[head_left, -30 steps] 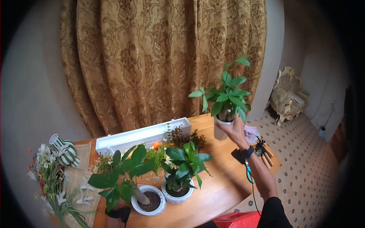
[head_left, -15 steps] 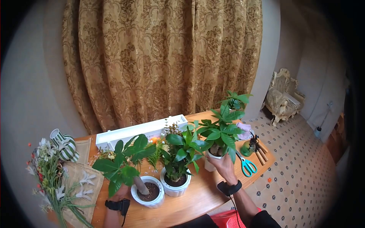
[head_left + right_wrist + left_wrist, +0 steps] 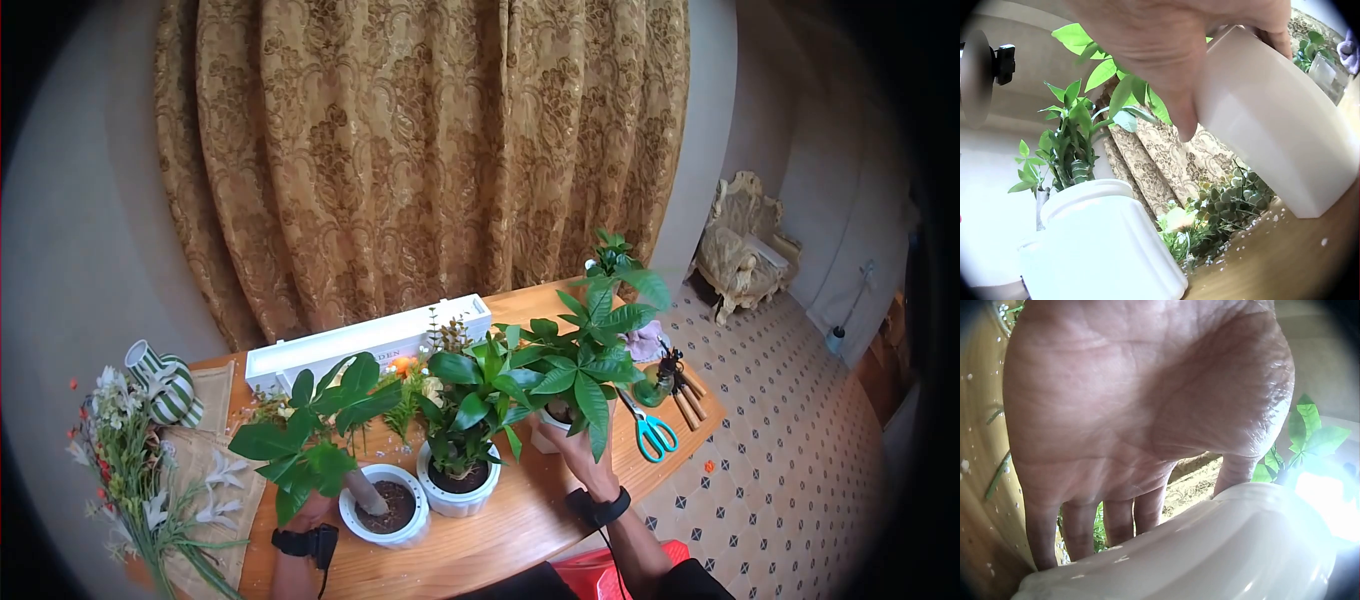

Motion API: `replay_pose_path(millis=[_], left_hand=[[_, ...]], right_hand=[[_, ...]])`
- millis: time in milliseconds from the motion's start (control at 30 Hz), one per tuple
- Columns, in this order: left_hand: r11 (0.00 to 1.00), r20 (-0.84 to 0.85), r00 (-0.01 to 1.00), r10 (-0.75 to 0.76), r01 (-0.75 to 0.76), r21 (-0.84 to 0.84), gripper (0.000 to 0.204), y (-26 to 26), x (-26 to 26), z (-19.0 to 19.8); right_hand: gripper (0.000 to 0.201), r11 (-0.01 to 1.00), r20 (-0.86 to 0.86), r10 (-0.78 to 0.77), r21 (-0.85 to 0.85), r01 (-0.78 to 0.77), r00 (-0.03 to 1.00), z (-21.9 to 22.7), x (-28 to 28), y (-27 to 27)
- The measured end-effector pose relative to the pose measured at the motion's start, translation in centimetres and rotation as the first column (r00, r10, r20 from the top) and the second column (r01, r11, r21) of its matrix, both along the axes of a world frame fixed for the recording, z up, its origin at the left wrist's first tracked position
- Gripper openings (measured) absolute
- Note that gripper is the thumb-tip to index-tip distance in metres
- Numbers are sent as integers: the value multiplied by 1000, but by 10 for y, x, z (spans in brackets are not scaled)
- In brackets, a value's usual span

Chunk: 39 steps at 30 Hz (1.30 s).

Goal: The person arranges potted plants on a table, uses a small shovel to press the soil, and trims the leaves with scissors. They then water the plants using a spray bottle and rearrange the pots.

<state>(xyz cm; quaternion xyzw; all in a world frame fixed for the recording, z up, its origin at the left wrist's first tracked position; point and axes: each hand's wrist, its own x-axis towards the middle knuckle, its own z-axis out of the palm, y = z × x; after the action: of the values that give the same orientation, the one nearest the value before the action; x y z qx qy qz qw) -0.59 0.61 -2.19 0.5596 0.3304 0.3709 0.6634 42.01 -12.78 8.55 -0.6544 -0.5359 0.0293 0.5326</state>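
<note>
My right hand (image 3: 590,462) grips the upper part of a tall, square-sided white pot (image 3: 1272,119), which holds a leafy green plant (image 3: 585,375). In the right wrist view, that pot's lower edge is at the tabletop. To the left, my left hand (image 3: 318,508) is around the side of a round, ribbed white pot (image 3: 400,532) holding soil and a thick-stemmed plant (image 3: 365,395). The left wrist view shows its thumb at the pot's rim; the fingertips are hidden behind the pot. Between the hands stands another round white pot (image 3: 462,503) with a green plant.
A long white planter box (image 3: 300,355) lies along the back, behind several flowers. Cut flowers (image 3: 150,480) and a striped vase (image 3: 178,395) are at left. Teal-handled scissors (image 3: 655,438), a green sprayer (image 3: 655,385), wooden-handled tools (image 3: 690,395) and a mauve cloth (image 3: 643,342) lie at right.
My right hand has lowered the plant in the square pot from above the back right to the tabletop, beside the middle pot. My left hand has come more into the head view.
</note>
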Motion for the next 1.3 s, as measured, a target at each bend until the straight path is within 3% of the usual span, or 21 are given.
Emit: replay_pose_path(millis=[100,167,200,267,400,500,667,800,867,933,967,1033,1100,1167,1233,1300], left_hand=[[998,8,999,-43,43,36,40,4,-2,-7],[986,-166,986,-15,42,160,42,17,-11,-30],[986,-167,986,-16,43,158,42,17,-13,-32],[991,-170,982,-87,102,84,42,7,-6,-8],[998,-72,996,-55,57,22,42,1,-4,-2],[994,-3,996,-94,94,-53,30,0,-2,6],[983,60,996,-70,79,-166,36,-21,13,45],[957,38,997,-60,69,-280,43,-16,11,43],[947,107,991,-76,105,-302,43,-22,16,54],[994,-189,977,-102,108,22,45,-15,6,40],[985,72,994,-81,91,-145,47,-7,-12,3],[984,91,991,-98,110,-143,48,-5,-11,-3],[987,73,988,-139,145,-72,48,7,-26,-29],[978,37,982,-186,188,-88,48,-9,-1,32],[965,11,971,-240,240,-106,48,-20,11,76],[960,-218,949,-229,257,111,54,-26,8,98]], right_hand=[[69,1000,-6,-4,-27,4,1000,2,0,-4],[77,1000,50,-23,21,22,998,1,2,-7],[77,1000,49,-25,19,24,999,-1,3,-9],[86,999,149,-16,31,12,989,-5,7,-14],[87,998,115,-24,53,18,993,6,-3,-19],[89,996,145,-57,80,46,988,3,-2,-18],[95,999,42,28,32,-30,999,-2,8,-21],[95,996,-92,87,11,-87,992,-10,20,-28],[91,998,-115,59,10,-58,992,-8,19,-30],[85,991,-73,-123,43,126,990,-11,18,-39],[81,982,-100,-177,50,182,979,-22,21,-47],[70,965,-121,-246,59,255,962,-34,12,-58],[69,985,-143,-172,-13,172,975,-36,-3,-72],[65,996,-229,12,-79,-31,973,-42,-15,-77],[76,952,-214,232,-149,-267,949,-37,-28,-76],[98,832,-284,401,-284,-476,871,-28,-37,-69]])
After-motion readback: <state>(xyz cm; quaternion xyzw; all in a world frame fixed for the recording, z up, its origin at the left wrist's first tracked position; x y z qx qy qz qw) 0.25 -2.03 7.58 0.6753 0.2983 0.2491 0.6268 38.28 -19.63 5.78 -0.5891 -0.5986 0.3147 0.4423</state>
